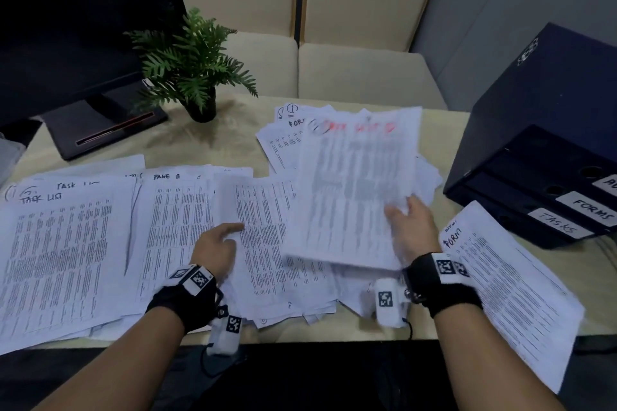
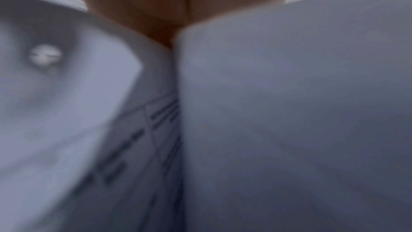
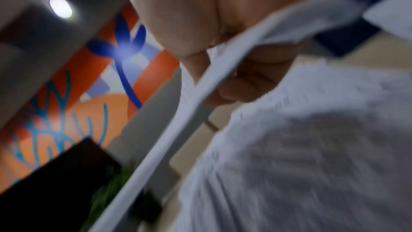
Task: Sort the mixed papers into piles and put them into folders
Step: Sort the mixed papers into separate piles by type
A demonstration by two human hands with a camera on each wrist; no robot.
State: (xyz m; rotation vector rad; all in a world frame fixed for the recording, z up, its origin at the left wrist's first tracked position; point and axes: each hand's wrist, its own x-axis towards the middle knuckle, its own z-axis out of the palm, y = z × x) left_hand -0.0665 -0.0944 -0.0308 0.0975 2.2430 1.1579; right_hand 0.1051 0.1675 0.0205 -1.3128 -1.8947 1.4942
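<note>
My right hand (image 1: 412, 230) pinched a sheet (image 1: 354, 190) with a red heading by its near right corner, thumb on one face and fingers curled on the other. It held the sheet tilted above the table (image 1: 233, 130), right of the plant (image 1: 197, 67) and nearer me. My left hand (image 1: 217, 243) lay on the papers (image 1: 263, 243) spread in front of the plant, one finger stretched forward. I could not tell whether the other fingers gripped anything, as the wrist view was blurred. A pile (image 1: 63, 243) headed TASK LIST lay left of the plant and nearer me. The folders (image 1: 551, 203), labelled FORMS and TASKS, were stacked far right of the plant.
</note>
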